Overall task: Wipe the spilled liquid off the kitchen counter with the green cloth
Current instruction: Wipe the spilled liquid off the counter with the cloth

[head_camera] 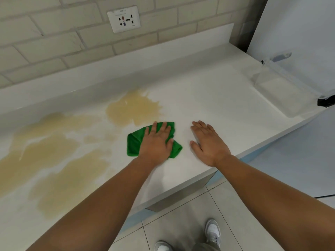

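Note:
A folded green cloth (133, 144) lies on the white kitchen counter (208, 98), just at the near right edge of a yellowish spill (132, 108). My left hand (156, 142) presses flat on the cloth with straight fingers. A larger patch of the same spilled liquid (54, 156) spreads over the counter's left part. My right hand (208, 142) rests flat on the bare counter to the right of the cloth, holding nothing.
A clear plastic container (279, 87) stands at the counter's far right beside a white appliance (299, 33). A wall socket (124, 19) sits in the tiled backsplash. The counter's front edge runs diagonally; tiled floor and my shoes (213, 230) lie below.

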Motion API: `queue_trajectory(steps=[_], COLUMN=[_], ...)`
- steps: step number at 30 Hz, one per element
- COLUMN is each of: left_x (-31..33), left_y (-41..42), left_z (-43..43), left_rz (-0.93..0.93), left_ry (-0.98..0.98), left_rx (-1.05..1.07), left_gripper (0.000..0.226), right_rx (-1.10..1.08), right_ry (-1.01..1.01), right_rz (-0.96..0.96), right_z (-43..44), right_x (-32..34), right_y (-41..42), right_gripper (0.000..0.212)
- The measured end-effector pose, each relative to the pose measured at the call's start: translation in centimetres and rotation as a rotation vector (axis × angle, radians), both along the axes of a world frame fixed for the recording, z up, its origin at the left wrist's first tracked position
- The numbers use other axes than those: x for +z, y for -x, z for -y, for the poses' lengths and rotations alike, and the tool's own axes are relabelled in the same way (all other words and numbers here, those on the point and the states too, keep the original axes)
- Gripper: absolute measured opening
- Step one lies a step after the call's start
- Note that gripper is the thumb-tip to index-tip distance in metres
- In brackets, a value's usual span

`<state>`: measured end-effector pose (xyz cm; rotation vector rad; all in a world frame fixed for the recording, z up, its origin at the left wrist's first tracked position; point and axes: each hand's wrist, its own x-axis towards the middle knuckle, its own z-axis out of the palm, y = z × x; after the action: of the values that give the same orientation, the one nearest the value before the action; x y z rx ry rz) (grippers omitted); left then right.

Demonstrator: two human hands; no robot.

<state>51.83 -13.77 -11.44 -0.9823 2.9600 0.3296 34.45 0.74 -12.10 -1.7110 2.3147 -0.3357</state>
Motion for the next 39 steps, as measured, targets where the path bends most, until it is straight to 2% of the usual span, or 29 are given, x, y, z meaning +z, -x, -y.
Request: queue_trajectory(steps=[4, 6, 8, 10, 14, 16, 18, 20, 24, 27, 30, 32, 35, 39], left_x=[0.2, 0.1, 0.1, 0.0, -0.5, -0.6, -0.4, -0.4, -0.7, -0.7, -0.5, -0.5, -0.4, -0.4], left_y=[-3.8, -7.0, -8.7, -7.9, -1.1, 1.8, 2.9, 1.9, -3.4, -4.3, -0.3, 3.5, 7.0, 5.4], left_z=[-2.5, -2.2, -0.5, 1.1, 1.0, -0.5, -1.9, -2.9, -2.6, 0.3, 2.0, 1.5, -1.4, -3.6], left_rz=[-0.035, -0.086, -0.122, -0.13, -0.023, 0.005, 0.002, -0.011, -0.086, -0.117, -0.079, -0.003, 0.004, -0.044], left_ry=[-0.094, -0.164, -0.243, -0.242, -0.043, 0.014, 0.015, -0.015, -0.109, -0.109, -0.06, -0.001, 0.011, -0.044], left_rx=[-0.346, -0.439, -0.405, -0.27, 0.041, 0.086, 0.018, -0.137, -0.426, -0.349, -0.045, 0.075, -0.002, -0.199], left_gripper=[0.062, 0.061, 0.062, 0.066, 0.068, 0.064, 0.062, 0.061, 0.059, 0.059, 0.066, 0.063, 0.06, 0.059], right_rx=[0.009, 0.01, 0.011, 0.003, -0.018, -0.061, -0.15, -0.208, -0.175, -0.144, -0.103, -0.101, -0.039, 0.166], right_ry=[0.011, 0.013, 0.013, 0.015, 0.018, 0.04, 0.069, 0.083, 0.079, 0.058, 0.037, 0.044, 0.01, -0.022], right_rz=[0.011, 0.003, 0.003, 0.002, 0.016, -0.019, -0.05, -0.04, -0.006, -0.008, -0.003, 0.034, -0.02, -0.14], right_z=[-0.2, -0.1, -0.2, -0.2, -0.1, -0.1, -0.3, -0.5, -0.8, -1.0, -1.3, -1.3, -1.5, -2.6], right_x=[-0.1, -0.1, -0.1, -0.1, 0.0, -0.2, -0.4, -0.4, -0.4, -0.4, -0.5, -0.4, -0.1, 0.3], right_y=[0.2, 0.2, 0.2, 0.1, 0.0, 0.1, 0.1, 0.1, 0.3, 0.7, 0.9, 1.0, 1.8, 4.9], right_gripper=[0.08, 0.081, 0.081, 0.08, 0.08, 0.08, 0.081, 0.082, 0.083, 0.082, 0.081, 0.081, 0.08, 0.074])
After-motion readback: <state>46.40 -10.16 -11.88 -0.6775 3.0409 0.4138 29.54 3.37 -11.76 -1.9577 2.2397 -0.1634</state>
